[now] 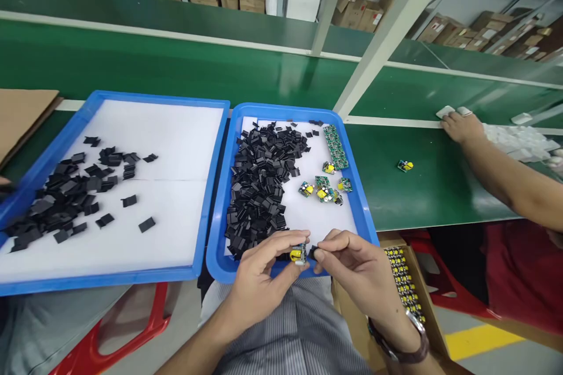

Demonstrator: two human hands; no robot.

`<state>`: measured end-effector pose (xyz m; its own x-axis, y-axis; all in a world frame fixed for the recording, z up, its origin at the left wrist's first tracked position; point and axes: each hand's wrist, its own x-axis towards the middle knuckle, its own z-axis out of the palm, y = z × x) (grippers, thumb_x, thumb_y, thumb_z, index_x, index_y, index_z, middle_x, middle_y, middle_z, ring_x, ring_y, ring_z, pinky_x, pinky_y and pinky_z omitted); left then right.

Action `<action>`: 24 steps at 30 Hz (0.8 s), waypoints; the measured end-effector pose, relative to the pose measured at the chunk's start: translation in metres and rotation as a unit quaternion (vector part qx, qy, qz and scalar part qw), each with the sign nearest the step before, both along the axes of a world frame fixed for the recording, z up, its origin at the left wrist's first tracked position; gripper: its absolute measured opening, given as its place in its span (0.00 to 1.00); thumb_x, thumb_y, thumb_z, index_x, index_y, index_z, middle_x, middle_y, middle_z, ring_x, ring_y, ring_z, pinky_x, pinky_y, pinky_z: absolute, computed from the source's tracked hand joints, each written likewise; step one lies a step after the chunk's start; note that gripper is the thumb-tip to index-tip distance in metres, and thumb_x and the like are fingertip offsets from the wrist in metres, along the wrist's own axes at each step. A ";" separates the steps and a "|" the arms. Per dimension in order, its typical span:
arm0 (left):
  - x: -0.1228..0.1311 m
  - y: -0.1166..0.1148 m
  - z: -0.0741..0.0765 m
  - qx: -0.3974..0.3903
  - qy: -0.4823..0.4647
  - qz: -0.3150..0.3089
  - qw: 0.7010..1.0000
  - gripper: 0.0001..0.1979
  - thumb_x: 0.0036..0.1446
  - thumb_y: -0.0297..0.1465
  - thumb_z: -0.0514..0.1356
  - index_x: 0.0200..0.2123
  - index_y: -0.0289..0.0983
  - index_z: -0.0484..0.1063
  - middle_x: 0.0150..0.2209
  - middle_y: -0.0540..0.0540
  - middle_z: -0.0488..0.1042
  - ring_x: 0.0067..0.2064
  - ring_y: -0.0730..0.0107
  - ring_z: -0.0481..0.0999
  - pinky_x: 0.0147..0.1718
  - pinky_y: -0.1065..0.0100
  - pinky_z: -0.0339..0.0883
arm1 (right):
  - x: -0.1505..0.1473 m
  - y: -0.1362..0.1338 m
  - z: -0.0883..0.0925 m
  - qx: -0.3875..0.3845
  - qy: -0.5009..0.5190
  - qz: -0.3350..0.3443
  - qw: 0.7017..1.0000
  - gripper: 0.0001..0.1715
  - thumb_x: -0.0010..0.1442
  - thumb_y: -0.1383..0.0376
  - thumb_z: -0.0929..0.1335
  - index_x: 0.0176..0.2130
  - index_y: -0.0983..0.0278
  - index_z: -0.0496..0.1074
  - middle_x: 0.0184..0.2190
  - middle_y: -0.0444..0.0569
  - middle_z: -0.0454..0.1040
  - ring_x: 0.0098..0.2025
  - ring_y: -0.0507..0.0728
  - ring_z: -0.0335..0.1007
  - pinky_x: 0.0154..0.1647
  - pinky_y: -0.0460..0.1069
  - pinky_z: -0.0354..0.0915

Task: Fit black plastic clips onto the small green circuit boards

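Observation:
My left hand (259,278) pinches a small circuit board with a yellow part (299,254) over the near rim of a blue tray (220,211). My right hand (352,266) pinches a small black piece (313,254) right beside that board. In the tray lie a heap of black pieces (259,181), a few loose small boards (323,187) and a green board strip (335,145).
A second blue tray (206,199) at left holds more black pieces (61,193). A co-worker's hand (461,127) rests on the green belt by white parts (519,140). One small board (405,166) lies on the belt. A box of boards (404,284) stands at my right.

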<state>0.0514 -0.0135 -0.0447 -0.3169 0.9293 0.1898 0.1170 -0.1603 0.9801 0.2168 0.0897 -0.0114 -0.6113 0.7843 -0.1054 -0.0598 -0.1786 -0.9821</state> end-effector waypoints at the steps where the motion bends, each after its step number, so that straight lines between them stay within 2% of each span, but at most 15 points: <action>1: 0.000 0.000 -0.001 -0.001 0.004 -0.002 1.000 0.24 0.63 0.20 0.65 0.58 0.46 0.76 0.56 0.42 0.81 0.58 0.56 0.81 0.57 0.56 0.80 | 0.000 0.000 0.000 -0.006 0.003 0.003 1.000 0.03 0.63 0.68 0.76 0.38 0.59 0.81 0.32 0.43 0.78 0.30 0.52 0.80 0.34 0.47 0.76; 14: 0.002 0.000 0.001 0.029 -0.019 0.000 0.999 0.24 0.61 0.19 0.68 0.55 0.49 0.79 0.55 0.47 0.83 0.55 0.60 0.84 0.55 0.60 0.81 | 0.002 0.004 -0.001 -0.035 0.024 0.068 0.997 0.02 0.64 0.67 0.76 0.39 0.60 0.82 0.32 0.43 0.76 0.29 0.50 0.77 0.33 0.46 0.73; 24: 0.002 0.003 0.003 0.063 0.042 0.003 0.997 0.25 0.59 0.15 0.67 0.55 0.46 0.80 0.54 0.46 0.84 0.54 0.62 0.85 0.55 0.61 0.81 | 0.005 0.012 0.005 0.039 -0.035 0.098 0.994 0.01 0.64 0.67 0.75 0.37 0.62 0.80 0.30 0.43 0.75 0.30 0.50 0.74 0.34 0.47 0.70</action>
